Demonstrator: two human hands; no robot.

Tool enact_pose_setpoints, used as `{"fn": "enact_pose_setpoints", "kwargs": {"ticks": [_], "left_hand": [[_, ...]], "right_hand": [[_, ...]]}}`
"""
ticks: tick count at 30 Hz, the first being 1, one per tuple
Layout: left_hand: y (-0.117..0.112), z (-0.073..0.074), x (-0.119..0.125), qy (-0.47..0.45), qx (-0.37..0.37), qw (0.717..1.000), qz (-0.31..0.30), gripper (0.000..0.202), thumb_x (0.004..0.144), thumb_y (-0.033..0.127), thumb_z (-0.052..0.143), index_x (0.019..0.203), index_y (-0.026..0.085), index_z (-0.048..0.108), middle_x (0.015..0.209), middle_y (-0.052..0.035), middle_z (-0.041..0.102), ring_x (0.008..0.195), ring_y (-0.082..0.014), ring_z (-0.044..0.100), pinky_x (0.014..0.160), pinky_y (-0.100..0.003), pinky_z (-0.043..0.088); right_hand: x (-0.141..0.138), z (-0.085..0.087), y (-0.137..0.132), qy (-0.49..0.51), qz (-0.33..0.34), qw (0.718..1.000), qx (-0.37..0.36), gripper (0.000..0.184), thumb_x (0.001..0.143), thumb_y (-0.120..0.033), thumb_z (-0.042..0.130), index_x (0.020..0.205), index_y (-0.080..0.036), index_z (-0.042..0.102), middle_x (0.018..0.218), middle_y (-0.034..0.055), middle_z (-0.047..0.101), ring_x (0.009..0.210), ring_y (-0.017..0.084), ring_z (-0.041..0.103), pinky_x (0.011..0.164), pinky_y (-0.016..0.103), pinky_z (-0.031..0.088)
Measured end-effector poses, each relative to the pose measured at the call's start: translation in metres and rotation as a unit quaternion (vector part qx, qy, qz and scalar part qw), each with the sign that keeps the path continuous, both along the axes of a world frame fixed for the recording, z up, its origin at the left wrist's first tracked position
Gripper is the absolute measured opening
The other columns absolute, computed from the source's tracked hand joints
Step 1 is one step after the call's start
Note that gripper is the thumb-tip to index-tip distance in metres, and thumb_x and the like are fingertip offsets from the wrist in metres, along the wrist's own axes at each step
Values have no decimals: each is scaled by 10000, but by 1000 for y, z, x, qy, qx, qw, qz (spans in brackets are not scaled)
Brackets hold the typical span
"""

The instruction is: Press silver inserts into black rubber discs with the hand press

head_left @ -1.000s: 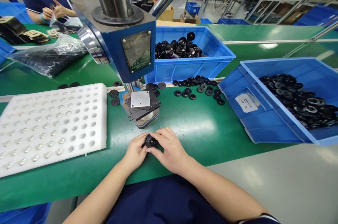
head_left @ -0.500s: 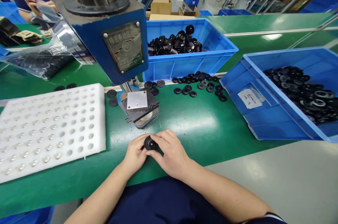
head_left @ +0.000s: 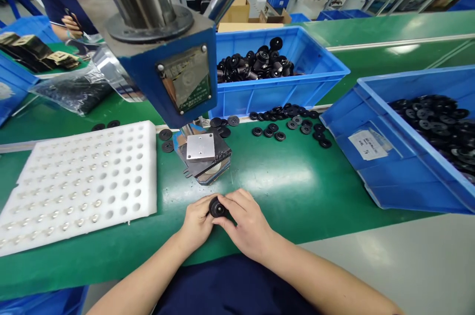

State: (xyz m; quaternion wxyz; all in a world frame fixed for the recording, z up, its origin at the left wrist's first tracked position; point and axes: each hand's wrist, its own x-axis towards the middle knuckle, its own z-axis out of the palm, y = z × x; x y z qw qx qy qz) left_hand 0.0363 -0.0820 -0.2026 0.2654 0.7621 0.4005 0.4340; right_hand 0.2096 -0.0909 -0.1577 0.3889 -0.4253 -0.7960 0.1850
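Both hands meet near the front edge of the green table [head_left: 297, 181]. My left hand [head_left: 197, 223] and my right hand [head_left: 247, 223] pinch a small round black part [head_left: 217, 207] between their fingertips; its centre shows a shiny insert. Just beyond the hands stands the blue hand press [head_left: 166, 67], with a square metal plate [head_left: 200, 147] on its fixture. A white foam tray [head_left: 77, 181] with rows of holes, many filled with small metal pieces, lies to the left.
Loose black discs [head_left: 289, 124] lie scattered behind the press. A blue bin [head_left: 278, 87] of black parts stands at the back, another blue bin [head_left: 408, 137] on the right. Another person's hand [head_left: 70, 23] works at the far left beside a plastic bag [head_left: 74, 90].
My hands stay together on the black part, which has turned slightly. The view has shifted a little; the person at the back moved their hands.
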Motion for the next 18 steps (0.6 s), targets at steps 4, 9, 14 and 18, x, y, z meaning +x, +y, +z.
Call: {"fn": "enact_pose_setpoints", "kwargs": {"ticks": [4,9,14,18], "left_hand": [[1,-4,1,-10,-18,1000,5,226,923,160,543,1079,180,706,997,-99,770,922,-220,745,824,-333,622],[-4,1,6,-23,-57,998,2,239,898,164,524,1055,163,704,957,-119,758,879,-231,727,809,-362,593],[2,-7,12,10,-111,993,25,104,815,146,577,773,165,670,696,-62,661,654,-188,621,646,-289,509],[7,-13,13,-2,-134,990,45,153,719,110,654,622,180,558,602,-4,538,599,-157,534,589,-258,422]], "right_hand": [[1,-2,3,-10,1,1000,-2,332,906,-276,678,1199,-140,599,943,97,654,855,217,584,757,396,538],[4,1,3,-6,20,999,30,267,952,-294,609,1188,-170,609,908,82,653,815,209,601,710,366,555],[10,-8,18,-7,37,994,100,351,976,-352,561,1304,-226,571,896,73,654,773,205,640,653,315,568],[15,-14,27,-26,59,990,127,469,956,-404,583,1395,-252,517,925,80,669,779,212,664,650,300,580]]}}
